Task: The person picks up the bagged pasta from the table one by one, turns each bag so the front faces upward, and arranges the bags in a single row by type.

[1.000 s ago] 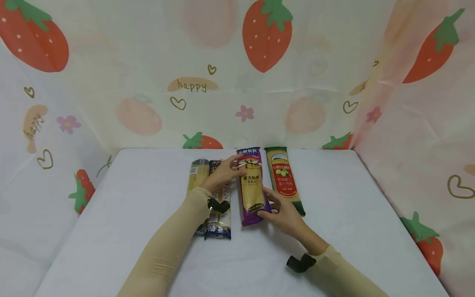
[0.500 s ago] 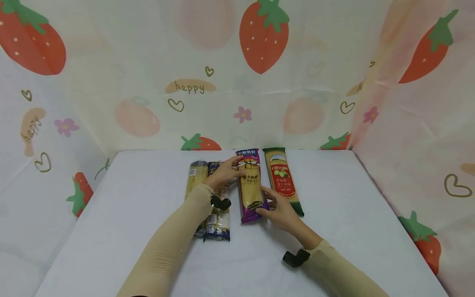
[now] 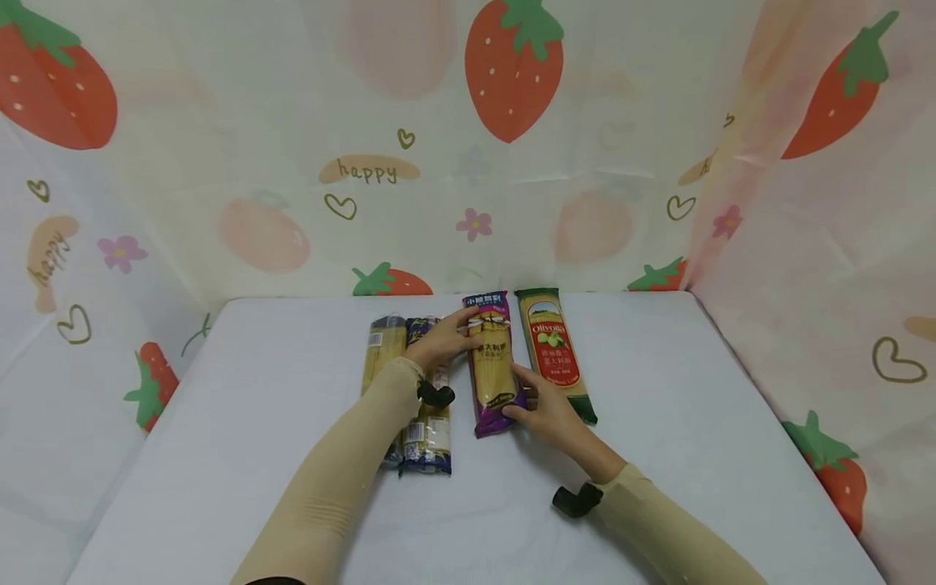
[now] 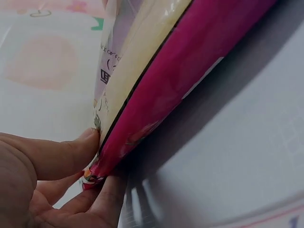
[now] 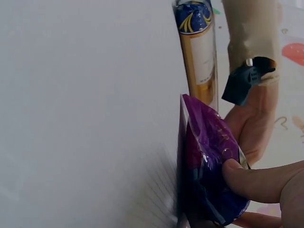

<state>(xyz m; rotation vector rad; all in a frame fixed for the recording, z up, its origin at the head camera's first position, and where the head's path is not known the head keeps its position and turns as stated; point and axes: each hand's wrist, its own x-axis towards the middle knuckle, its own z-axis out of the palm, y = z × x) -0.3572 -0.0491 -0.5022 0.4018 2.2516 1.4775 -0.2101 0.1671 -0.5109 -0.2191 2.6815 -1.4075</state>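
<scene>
A purple-ended packet of spaghetti (image 3: 492, 374) is held between both hands in the middle of the table. My left hand (image 3: 444, 338) pinches its upper left side; in the left wrist view the thumb (image 4: 71, 156) lies on the front and fingers are behind the edge. My right hand (image 3: 552, 416) grips the lower right end, the thumb (image 5: 251, 180) pressing on the purple and blue wrapper (image 5: 213, 142) in the right wrist view. A shadowed gap shows beneath part of the packet in the left wrist view.
Left of the held packet lie two more pasta packets, a clear dark-ended one (image 3: 382, 349) and a blue-ended one (image 3: 427, 459), partly under my left arm. A green and red Olivoila packet (image 3: 556, 349) lies to the right. Printed cloth walls surround the white table (image 3: 219, 455).
The head view has shifted slightly. The held packet's lower end and my right hand have moved a little away from the table's near side; both hands keep their grip.
</scene>
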